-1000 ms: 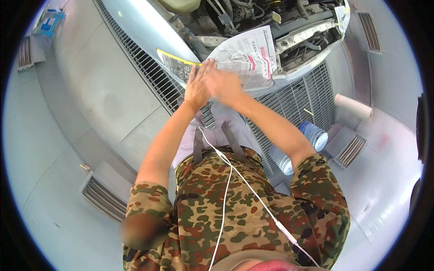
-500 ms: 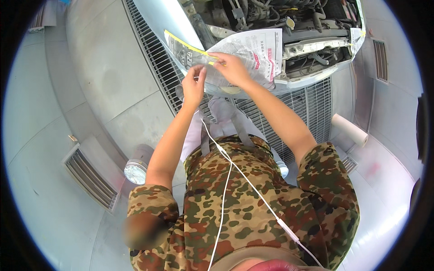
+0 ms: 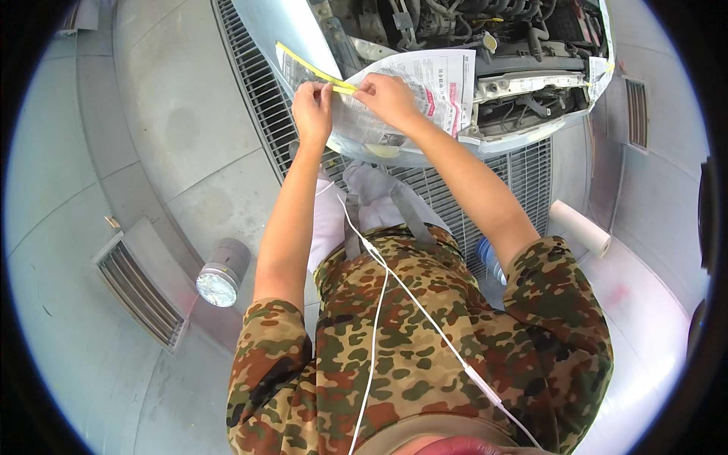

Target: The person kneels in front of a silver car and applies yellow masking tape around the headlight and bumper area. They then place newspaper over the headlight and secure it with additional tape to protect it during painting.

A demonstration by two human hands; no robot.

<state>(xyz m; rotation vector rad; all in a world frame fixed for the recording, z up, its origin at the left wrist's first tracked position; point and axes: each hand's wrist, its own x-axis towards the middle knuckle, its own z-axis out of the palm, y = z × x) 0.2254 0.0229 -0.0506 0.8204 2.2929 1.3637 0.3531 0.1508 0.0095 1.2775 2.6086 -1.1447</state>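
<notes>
A sheet of newspaper (image 3: 425, 80) lies over the front corner of a car with an exposed engine bay. A strip of yellow masking tape (image 3: 307, 66) runs along the paper's upper left edge, beside the pale fender. My right hand (image 3: 388, 100) is closed, its thumb and fingers pinching the tape's near end. Close to its left, my left hand (image 3: 312, 112) is also closed, with fingertips pressed together at the newspaper's edge just under the tape. Exactly what lies between the left fingertips is partly hidden.
The engine bay (image 3: 455, 30) opens beyond the paper. Floor grating (image 3: 523, 171) runs beneath the car and near my feet. A bucket (image 3: 225, 269) stands at left, a white roll (image 3: 580, 227) lies at right. A white cable (image 3: 375, 334) hangs down my front.
My left hand has moved up and slightly left onto the newspaper's edge. The right hand has shifted a little upward, still at the tape. The paper's left part has changed shape.
</notes>
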